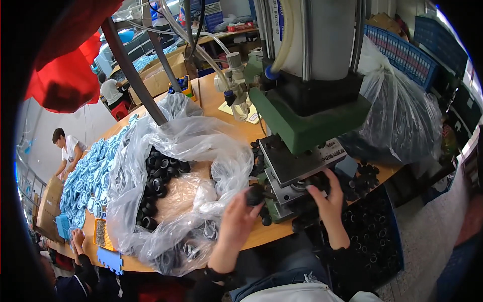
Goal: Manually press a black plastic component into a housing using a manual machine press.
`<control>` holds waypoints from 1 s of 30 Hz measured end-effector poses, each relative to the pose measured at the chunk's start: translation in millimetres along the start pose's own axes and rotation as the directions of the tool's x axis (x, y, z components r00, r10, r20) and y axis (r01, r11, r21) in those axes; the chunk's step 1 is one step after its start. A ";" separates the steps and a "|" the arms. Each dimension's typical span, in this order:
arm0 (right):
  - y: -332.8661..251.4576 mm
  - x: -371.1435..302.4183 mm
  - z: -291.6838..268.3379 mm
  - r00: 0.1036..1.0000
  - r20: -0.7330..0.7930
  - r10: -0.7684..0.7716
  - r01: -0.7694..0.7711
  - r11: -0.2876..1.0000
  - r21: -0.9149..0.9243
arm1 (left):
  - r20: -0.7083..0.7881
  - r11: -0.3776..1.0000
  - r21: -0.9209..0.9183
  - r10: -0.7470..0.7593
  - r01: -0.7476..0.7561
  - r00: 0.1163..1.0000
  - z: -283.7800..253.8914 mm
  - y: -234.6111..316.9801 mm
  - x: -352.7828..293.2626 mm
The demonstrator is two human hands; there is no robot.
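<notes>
My left hand (236, 224) is closed on a small round black cap (255, 196), held between thumb and fingers just left of the press. At the right front of the press, my right hand (329, 201) has its thumb and forefinger apart. They are beside the metal die plates (289, 191), where a dark part sits close to the fingertips; I cannot tell if they touch it. The green press head (312, 121) stands above the die. To the left, a clear plastic bag (176, 136) lies wide open with several black caps (158, 173) inside.
Loose black caps (365, 178) surround the press base. Below right stands a blue crate (395, 221) of black rings. Light-blue parts (90, 171) are heaped at left, near an orange tray (102, 235). A full clear bag (397, 105) stands behind right. Two other people work at left.
</notes>
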State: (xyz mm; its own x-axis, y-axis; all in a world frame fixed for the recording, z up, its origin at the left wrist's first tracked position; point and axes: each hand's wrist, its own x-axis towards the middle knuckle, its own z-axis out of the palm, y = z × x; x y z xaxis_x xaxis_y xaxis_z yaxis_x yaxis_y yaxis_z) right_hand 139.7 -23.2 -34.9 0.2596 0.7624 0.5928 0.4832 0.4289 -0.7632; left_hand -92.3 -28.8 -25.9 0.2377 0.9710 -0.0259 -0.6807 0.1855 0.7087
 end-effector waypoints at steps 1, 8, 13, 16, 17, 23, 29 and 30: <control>-4.3 -7.8 -7.9 0.969 0.017 0.248 -0.237 0.904 0.357 | 0.030 0.997 0.062 0.051 -0.052 0.998 12.0 -5.4 0.8; 16.1 -71.5 -83.4 0.906 -0.149 0.397 -0.358 0.905 0.231 | 0.182 0.576 0.670 0.484 -0.468 0.856 54.3 -53.3 35.2; 47.2 -109.7 -117.8 0.810 -0.214 0.545 -0.545 0.836 0.068 | 0.197 0.411 0.827 0.426 -0.383 0.883 75.2 -39.4 52.6; 70.9 -133.8 -140.1 0.843 -0.206 0.497 -0.536 0.808 -0.245 | 0.294 0.304 0.836 0.455 -0.457 0.841 88.5 -32.8 53.1; 76.0 -140.2 -145.4 0.873 -0.184 0.451 -0.484 0.761 -0.432 | 0.326 0.235 0.849 0.474 -0.474 0.818 88.9 -31.1 52.3; 136.2 -161.1 -164.5 0.850 -0.198 0.488 -0.456 0.495 -0.739 | 0.208 0.343 0.860 0.439 -0.377 0.874 90.0 -40.7 49.5; 89.2 -17.1 -78.3 0.989 0.033 0.147 -0.105 0.826 -0.555 | 0.231 0.346 0.832 0.496 -0.434 0.837 74.9 -38.8 47.5; 93.3 -1.2 -64.9 0.990 0.053 0.130 -0.082 0.845 -0.528 | 0.279 0.364 0.799 0.480 -0.478 0.832 67.9 -34.5 45.4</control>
State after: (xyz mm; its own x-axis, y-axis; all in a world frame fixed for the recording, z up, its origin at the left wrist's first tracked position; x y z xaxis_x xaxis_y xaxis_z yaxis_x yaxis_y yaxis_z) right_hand 238.7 -15.6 -90.2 0.2751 0.8364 0.4740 0.8283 0.0441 -0.5585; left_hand -11.0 -1.3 -3.6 0.0645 0.8546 0.5153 0.1919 -0.5174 0.8339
